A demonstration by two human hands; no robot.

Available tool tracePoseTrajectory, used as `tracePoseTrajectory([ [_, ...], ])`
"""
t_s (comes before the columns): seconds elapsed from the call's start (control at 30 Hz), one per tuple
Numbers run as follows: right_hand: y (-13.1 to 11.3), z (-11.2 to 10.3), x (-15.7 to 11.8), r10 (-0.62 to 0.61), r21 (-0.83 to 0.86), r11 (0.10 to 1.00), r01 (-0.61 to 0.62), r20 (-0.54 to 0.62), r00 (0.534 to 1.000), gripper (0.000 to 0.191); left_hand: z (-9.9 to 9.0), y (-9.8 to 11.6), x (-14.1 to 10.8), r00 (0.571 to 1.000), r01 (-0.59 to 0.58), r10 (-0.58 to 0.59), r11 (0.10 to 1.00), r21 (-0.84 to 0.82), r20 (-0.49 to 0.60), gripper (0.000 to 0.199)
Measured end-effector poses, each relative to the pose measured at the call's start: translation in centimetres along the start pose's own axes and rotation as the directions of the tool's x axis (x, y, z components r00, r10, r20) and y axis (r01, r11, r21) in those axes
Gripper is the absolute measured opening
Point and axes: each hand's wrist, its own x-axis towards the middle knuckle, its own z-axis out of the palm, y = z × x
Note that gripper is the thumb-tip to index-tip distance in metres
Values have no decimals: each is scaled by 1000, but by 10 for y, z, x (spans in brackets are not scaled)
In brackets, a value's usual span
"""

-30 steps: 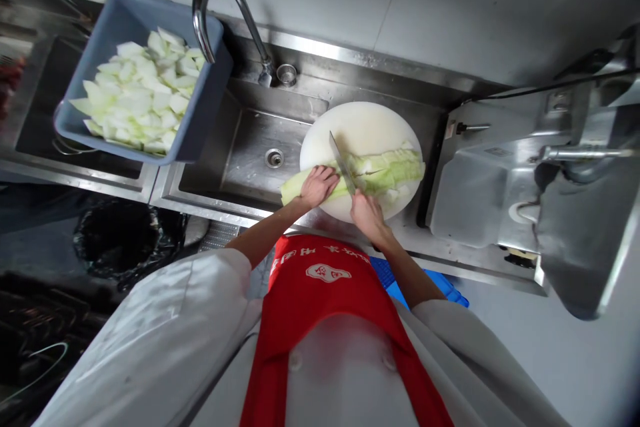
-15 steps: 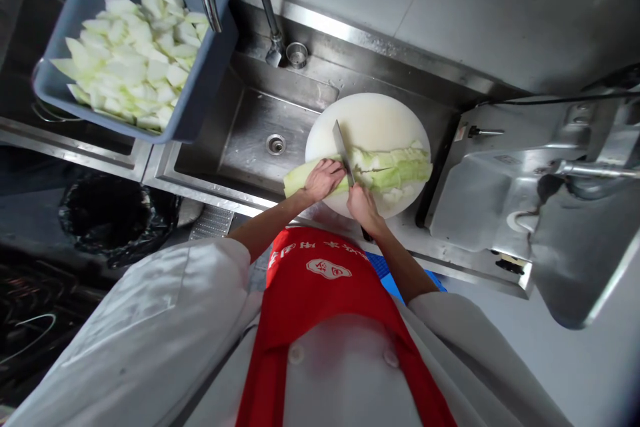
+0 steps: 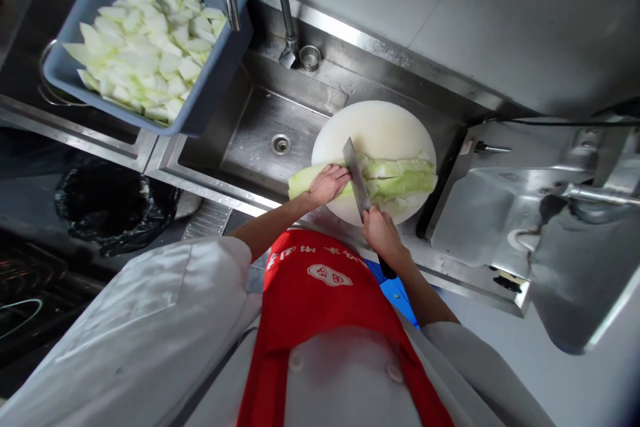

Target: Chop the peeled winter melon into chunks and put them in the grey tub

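Note:
My left hand (image 3: 330,183) rests on a long, peeled, pale green gourd (image 3: 301,180), its fingers bent over the top close to the blade. My right hand (image 3: 383,233) is wrapped round the handle of a kitchen knife (image 3: 356,177). The blade lies across the gourd just right of my left fingers. Whether its edge is in the flesh I cannot tell. Right of the blade, pale green cut gourd pieces and strips (image 3: 405,177) lie in a row. All this is on a round white cutting board (image 3: 375,123), and the gourd's left end juts past the board's rim.
The board sits over the right part of a steel sink (image 3: 260,127). A blue-grey tub (image 3: 185,123) heaped with white gourd chunks (image 3: 145,53) stands on the left. Behind is a curved tap (image 3: 287,13). A steel machine (image 3: 480,213) stands right; a black-lined bin (image 3: 110,207) is lower left.
My right hand has drawn the knife back towards my body, so more of the blade shows. My left hand stays on the gourd. The whole view has shifted slightly.

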Motion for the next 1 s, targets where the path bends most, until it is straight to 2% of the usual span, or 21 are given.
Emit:
tracePoseTrajectory([
  [0.17, -16, 20, 45, -36, 73, 996, 41, -70, 997, 30, 0, -1, 3, 999, 39, -39, 999, -30, 16, 34],
  [0.27, -18, 29, 58, -36, 85, 995, 45, -104, 994, 32, -9, -1, 1, 997, 51, -46, 996, -70, 64, 36],
  [0.37, -17, 34, 59, -38, 91, 995, 50, -125, 991, 33, -23, -1, -13, 989, 33, -30, 999, -19, 146, 40],
  [0.47, -16, 34, 57, -40, 102, 993, 53, -132, 990, 32, -34, -3, -30, 967, 81, -107, 990, 117, 232, 78],
  [0.53, -13, 32, 56, -47, 110, 992, 62, -138, 989, 30, -37, -5, -36, 945, 109, -156, 979, 172, 287, 93],
  [0.7, -1, 27, 51, -56, 118, 990, 72, -136, 989, 27, -31, -5, -29, 933, 106, -159, 979, 176, 322, 97],
  [0.8, 2, 26, 50, -46, 107, 992, 60, -131, 990, 29, -24, -5, -25, 952, 98, -133, 986, 138, 277, 92],
  [0.93, -1, 19, 44, -19, 67, 997, 26, -103, 994, 29, -16, -10, -28, 986, 126, -129, 992, 32, 104, 54],
  [1.0, -1, 12, 34, -12, 45, 999, 17, -100, 995, 30, -13, -12, -28, 991, 132, -132, 991, 2, 40, 44],
])
